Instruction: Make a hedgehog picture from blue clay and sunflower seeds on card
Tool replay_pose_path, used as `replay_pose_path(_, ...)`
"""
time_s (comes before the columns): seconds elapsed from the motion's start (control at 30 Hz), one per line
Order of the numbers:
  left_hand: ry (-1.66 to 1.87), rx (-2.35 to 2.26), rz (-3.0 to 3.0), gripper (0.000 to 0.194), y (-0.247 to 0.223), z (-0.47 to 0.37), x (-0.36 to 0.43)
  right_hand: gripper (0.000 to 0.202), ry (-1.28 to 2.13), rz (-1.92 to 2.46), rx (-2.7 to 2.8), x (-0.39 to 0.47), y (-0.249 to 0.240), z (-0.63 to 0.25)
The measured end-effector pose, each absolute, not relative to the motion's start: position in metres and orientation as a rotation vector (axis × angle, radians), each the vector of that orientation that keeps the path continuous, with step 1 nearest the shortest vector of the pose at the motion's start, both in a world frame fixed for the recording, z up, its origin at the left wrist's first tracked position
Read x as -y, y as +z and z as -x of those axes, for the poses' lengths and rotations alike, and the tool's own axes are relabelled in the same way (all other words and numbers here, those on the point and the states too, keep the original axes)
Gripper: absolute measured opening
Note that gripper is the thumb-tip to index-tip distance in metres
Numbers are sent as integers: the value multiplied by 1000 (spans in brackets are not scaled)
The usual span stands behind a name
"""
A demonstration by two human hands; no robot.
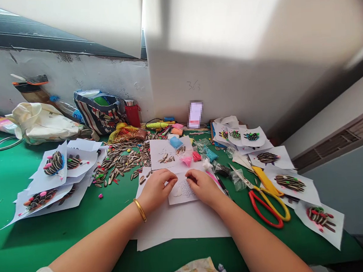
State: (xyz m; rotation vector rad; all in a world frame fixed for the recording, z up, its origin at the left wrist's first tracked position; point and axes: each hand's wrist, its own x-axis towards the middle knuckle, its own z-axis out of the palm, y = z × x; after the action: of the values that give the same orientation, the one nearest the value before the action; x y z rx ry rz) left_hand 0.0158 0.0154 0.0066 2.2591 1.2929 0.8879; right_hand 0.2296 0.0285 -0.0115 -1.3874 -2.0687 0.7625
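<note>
A small white sheet with a pencil drawing of a spiny animal (184, 189) lies in front of me on larger blank paper (185, 222). My left hand (159, 187), with a gold bangle at the wrist, hovers at the drawing's left edge, thumb and fingertips pinched together. Over its right edge is my right hand (203, 187), also pinched. Anything between the fingertips is too small to make out. Just beyond are a sheet with sunflower seeds (166, 158) and lumps of pink clay (187, 160), red clay (196, 156) and blue clay (211, 154).
Loose seeds (119, 160) spread at the back left. Seed-decorated sheets lie in a left pile (55, 177) and along the right (292, 183). Large scissors (269, 206) rest right of my hand. A red flask (133, 114), a striped bag (100, 113) and a phone (195, 114) stand behind.
</note>
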Motion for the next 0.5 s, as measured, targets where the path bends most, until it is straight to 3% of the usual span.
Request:
replay_pose_path(0.27,803,-1305,-2284,21,6,-16,-16,18,753,1367,2060,-30,-16,-230)
replay_pose_path(0.5,672,-1233,-2375,14,4,-19,-13,19,747,1299,2051,-31,-20,-230)
